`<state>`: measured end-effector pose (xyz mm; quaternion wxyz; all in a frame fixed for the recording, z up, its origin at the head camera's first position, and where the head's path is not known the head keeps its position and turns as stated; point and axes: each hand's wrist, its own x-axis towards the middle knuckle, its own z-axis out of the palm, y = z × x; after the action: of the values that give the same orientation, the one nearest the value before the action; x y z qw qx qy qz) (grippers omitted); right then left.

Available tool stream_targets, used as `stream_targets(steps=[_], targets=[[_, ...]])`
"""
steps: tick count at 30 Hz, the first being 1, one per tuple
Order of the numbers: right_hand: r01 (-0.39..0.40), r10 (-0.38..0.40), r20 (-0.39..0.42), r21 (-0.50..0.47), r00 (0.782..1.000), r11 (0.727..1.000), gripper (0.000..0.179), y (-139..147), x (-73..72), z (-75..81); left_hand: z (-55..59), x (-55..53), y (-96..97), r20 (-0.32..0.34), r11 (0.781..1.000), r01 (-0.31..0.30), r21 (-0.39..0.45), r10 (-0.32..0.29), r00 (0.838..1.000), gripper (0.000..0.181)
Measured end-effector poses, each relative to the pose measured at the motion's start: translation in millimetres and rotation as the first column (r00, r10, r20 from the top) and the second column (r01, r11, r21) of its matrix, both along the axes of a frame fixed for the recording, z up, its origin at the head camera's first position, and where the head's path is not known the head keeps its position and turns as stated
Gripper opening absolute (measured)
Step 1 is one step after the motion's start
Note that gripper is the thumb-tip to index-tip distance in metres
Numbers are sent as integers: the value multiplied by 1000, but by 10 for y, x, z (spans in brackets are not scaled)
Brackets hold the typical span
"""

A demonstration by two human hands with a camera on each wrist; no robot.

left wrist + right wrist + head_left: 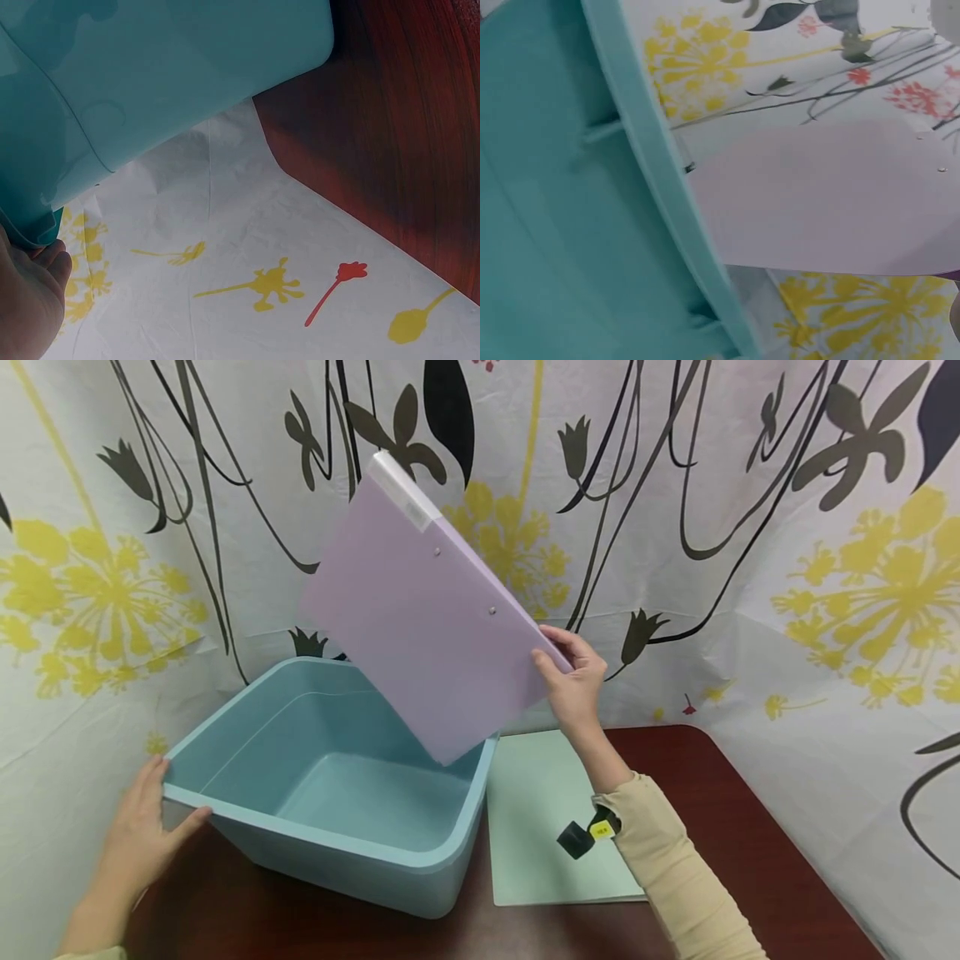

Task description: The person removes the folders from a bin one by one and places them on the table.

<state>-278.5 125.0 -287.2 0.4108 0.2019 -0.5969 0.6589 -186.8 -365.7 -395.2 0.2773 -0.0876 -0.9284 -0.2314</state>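
My right hand (576,681) grips a lilac file folder (420,618) by its edge near the lower right corner, thumb on the near face. The folder is tilted, its white-labelled spine end up and its lowest corner overlapping the right part of a light blue plastic tub (300,835). Two small rivets show along the folder's edge. At the tub's left front corner, my left hand (142,831) holds the rim, thumb along the front. In the left wrist view, the fingertips (56,262) curl under the tub's rim. The tub's visible floor is bare.
Pale green folders (540,827) lie on the dark red-brown table (712,827), right of the tub. A white cloth (750,635) printed with flowers hangs behind the table. The right wrist carries a black strap (603,818) with a small camera.
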Motion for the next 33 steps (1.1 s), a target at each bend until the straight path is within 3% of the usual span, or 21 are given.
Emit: stream_targets(steps=[6, 14, 23, 33], targets=[[35, -37, -34, -84, 999, 996, 25, 154, 40, 126, -5, -3, -2, -2, 1000, 5, 2, -5, 1000, 81], [48, -65, -77, -200, 995, 979, 26, 341, 87, 161, -8, 17, 0, 22, 1000, -11, -2, 11, 1000, 83], [12, -68, -127, -400, 990, 916, 27, 594, 186, 194, -19, 14, -9, 33, 1000, -19, -8, 19, 999, 83], [35, -127, -147, -509, 981, 860, 27, 876, 409, 149, -4, -4, -4, 18, 1000, -5, -7, 5, 1000, 83]])
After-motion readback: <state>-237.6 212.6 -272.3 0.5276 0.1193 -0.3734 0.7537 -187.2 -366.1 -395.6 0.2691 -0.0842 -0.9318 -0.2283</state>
